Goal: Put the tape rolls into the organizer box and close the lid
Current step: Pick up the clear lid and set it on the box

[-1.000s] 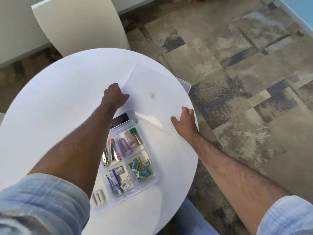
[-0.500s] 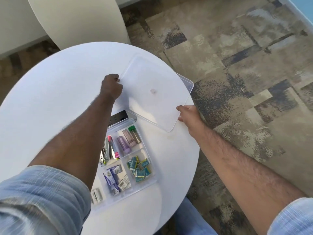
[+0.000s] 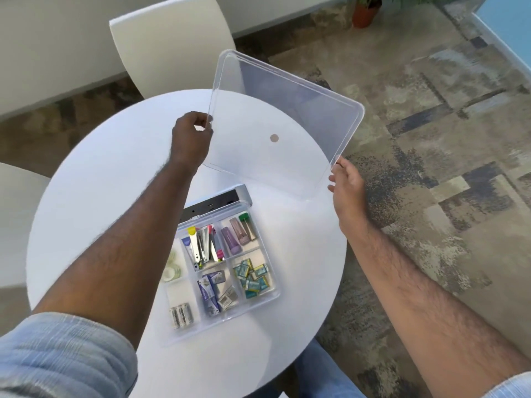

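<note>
A clear plastic lid with a small round knob hangs tilted in the air above the far side of the white round table. My left hand pinches its left edge and my right hand holds its near right corner. The open clear organizer box lies on the table below, near the front. Clear tape rolls sit in its left compartment, partly hidden behind my left forearm. Other compartments hold clippers, small tubes, teal packets and batteries.
A dark power strip lies just behind the box. Two white chairs stand at the table's far and left sides. A potted plant is on the patterned carpet at the back. The table edge drops off to the right.
Both hands have lifted the lid off the table and tipped it upward. The view has shifted, and the box and tape rolls now show more fully.
</note>
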### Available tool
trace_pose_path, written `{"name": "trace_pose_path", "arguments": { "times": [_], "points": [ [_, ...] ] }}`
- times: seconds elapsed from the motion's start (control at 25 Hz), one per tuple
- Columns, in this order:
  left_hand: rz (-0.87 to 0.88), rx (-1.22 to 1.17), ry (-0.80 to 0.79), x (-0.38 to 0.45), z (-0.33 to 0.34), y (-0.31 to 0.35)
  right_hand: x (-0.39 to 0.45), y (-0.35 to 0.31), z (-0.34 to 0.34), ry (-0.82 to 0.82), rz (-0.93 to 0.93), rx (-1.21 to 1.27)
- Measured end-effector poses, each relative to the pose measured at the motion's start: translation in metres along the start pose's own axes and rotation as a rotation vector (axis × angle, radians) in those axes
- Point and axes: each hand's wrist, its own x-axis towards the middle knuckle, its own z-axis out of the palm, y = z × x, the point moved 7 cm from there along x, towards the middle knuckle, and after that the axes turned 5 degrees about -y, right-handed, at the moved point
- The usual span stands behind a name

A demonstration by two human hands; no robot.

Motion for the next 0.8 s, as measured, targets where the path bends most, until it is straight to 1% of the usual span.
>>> {"name": "trace_pose_path", "arguments": {
  "times": [0.12,0.24,0.32,0.44,0.56,0.6,0.68,0.8],
  "points": [
    [-0.002,-0.070,0.026,-0.027,-0.034,-0.006,-0.024,-0.011,0.006,-0.015,0.009,0.040],
    [0.033,-0.137,0.054,-0.068,-0.062,-0.018,-0.043,-0.008,0.016,-0.068,0.054,0.109],
    [0.046,-0.182,0.075,-0.098,-0.082,-0.028,-0.057,-0.003,0.026,-0.120,0.119,0.162],
    [0.006,-0.244,0.133,-0.141,-0.114,-0.051,-0.078,0.008,0.041,-0.216,0.239,0.267],
    [0.028,-0.283,0.187,-0.178,-0.141,-0.073,-0.094,0.017,0.051,-0.330,0.305,0.276],
    [0.009,-0.352,0.176,-0.189,-0.147,-0.083,-0.100,0.018,0.055,-0.374,0.312,0.272],
    [-0.086,-0.522,0.134,-0.210,-0.154,-0.103,-0.111,0.019,0.063,-0.471,0.278,0.269],
    [-0.212,-0.623,0.091,-0.237,-0.160,-0.135,-0.126,0.026,0.068,-0.503,0.236,0.259]
  ]
}}
